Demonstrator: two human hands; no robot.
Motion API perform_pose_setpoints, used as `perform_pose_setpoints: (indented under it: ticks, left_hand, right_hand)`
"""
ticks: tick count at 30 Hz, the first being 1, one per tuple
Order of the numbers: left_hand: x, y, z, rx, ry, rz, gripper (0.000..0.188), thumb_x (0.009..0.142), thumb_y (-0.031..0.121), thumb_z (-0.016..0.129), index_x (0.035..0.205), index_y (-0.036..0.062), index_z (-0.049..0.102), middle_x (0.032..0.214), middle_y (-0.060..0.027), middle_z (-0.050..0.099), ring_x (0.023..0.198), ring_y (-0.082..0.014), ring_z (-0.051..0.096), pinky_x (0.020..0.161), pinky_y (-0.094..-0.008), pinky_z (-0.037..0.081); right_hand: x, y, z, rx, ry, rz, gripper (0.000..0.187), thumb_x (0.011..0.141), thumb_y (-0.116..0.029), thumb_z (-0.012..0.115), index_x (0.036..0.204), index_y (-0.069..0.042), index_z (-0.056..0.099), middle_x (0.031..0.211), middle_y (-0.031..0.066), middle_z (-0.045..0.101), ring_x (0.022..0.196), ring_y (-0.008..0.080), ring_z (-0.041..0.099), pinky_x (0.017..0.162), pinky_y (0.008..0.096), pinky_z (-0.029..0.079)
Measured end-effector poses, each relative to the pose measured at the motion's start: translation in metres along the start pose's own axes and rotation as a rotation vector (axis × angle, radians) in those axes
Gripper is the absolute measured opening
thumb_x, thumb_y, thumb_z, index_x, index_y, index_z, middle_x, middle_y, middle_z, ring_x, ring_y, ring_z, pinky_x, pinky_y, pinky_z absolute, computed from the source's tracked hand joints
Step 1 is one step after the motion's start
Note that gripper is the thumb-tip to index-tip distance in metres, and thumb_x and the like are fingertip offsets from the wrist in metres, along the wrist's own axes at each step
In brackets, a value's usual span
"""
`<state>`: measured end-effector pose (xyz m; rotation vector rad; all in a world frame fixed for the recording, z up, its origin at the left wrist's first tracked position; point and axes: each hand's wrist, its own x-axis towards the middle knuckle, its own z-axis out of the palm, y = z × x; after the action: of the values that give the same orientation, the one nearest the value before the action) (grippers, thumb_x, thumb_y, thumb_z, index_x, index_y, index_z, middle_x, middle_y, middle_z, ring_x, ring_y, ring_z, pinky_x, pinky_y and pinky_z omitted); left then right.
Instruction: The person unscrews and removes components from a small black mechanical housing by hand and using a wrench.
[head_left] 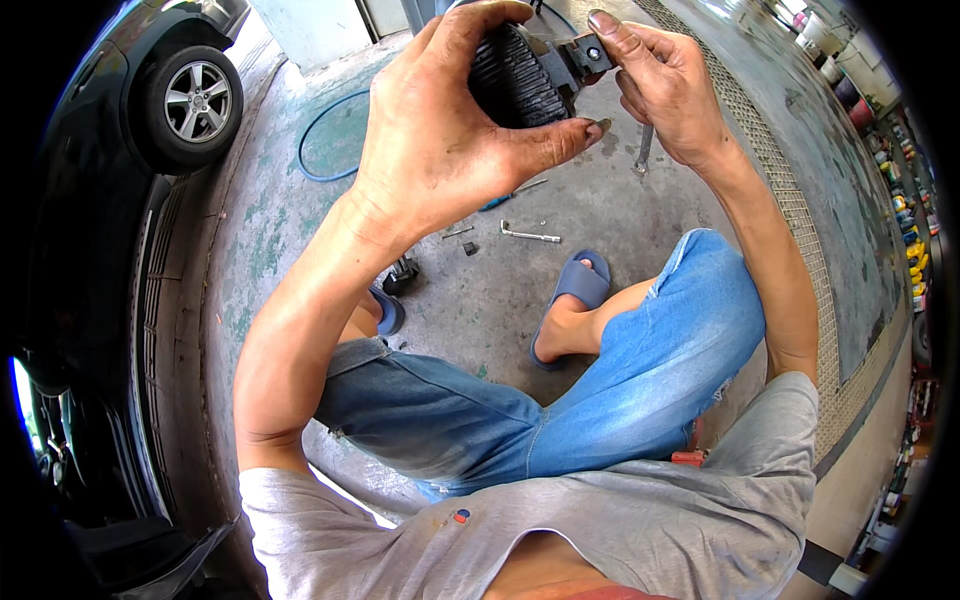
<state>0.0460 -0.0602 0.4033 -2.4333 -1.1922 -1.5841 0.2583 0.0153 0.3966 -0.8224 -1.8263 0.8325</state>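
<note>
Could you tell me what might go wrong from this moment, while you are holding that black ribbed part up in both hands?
1. The black ribbed part is held high over bare concrete; the left hand looks greasy, so it might slip and fall.
2. The right hand pinches only a small bracket at its edge, a weak hold.
3. An L-shaped wrench and small loose bits lie near the sandalled foot; they could be kicked away or stepped on.

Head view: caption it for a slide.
Seated person's left hand and right hand hold a black ribbed part above a concrete floor.
</note>
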Motion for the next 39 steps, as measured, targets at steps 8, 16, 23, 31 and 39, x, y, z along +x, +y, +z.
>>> perform_pose_setpoints:
  ticks: [8,16,23,31,39]
  left_hand:
    - [0.004,0.026,-0.007,0.126,-0.031,-0.053,0.071,0.066,0.029,0.091,0.121,-0.0004,0.058,0.102,-0.0163,0.067,0.091,-0.0249,0.069,0.081,-0.0342,0.055]
    - [0.001,0.003,-0.003,0.014,-0.013,0.002,0.071,0.066,0.029,0.091,0.121,-0.0012,0.058,0.102,-0.0167,0.067,0.091,-0.0247,0.069,0.081,-0.0343,0.055]
    - [0.004,0.018,-0.007,0.114,-0.047,-0.055,0.071,0.066,0.029,0.091,0.121,-0.002,0.058,0.103,-0.0176,0.067,0.092,-0.0253,0.069,0.082,-0.0346,0.055]
    - [0.004,0.018,-0.005,0.078,-0.051,-0.064,0.072,0.066,0.03,0.091,0.122,-0.003,0.058,0.105,-0.0189,0.067,0.095,-0.0264,0.069,0.083,-0.035,0.056]
    - [0.004,0.004,-0.005,0.037,-0.039,-0.061,0.072,0.067,0.029,0.091,0.122,-0.0032,0.058,0.105,-0.0187,0.067,0.095,-0.0262,0.069,0.084,-0.0351,0.056]
  right_hand:
    - [0.001,0.022,-0.008,0.094,-0.083,-0.027,0.036,0.104,-0.037,0.057,0.095,-0.004,0.07,0.05,-0.0107,0.034,0.039,-0.0003,0.027,0.037,0.0209,0.02]
    - [0.001,0.003,-0.001,0.042,-0.006,0.013,0.046,0.102,-0.038,0.06,0.073,-0.003,0.066,0.05,-0.0055,0.047,0.044,0.0026,0.039,0.041,0.0241,0.027]
    - [0.0,0.002,-0.001,0.044,-0.007,0.026,0.046,0.102,-0.038,0.059,0.071,-0.004,0.065,0.05,-0.0056,0.046,0.044,0.0028,0.038,0.04,0.024,0.027]
    - [0.001,0.005,-0.003,0.018,0.01,0.031,0.048,0.102,-0.04,0.06,0.068,-0.006,0.061,0.051,-0.0061,0.045,0.044,0.003,0.038,0.04,0.0242,0.027]
    - [0.0,0.008,-0.003,0.127,-0.056,0.051,0.042,0.1,-0.043,0.062,0.088,-0.003,0.068,0.054,-0.0055,0.048,0.044,0.0021,0.037,0.041,0.0227,0.028]
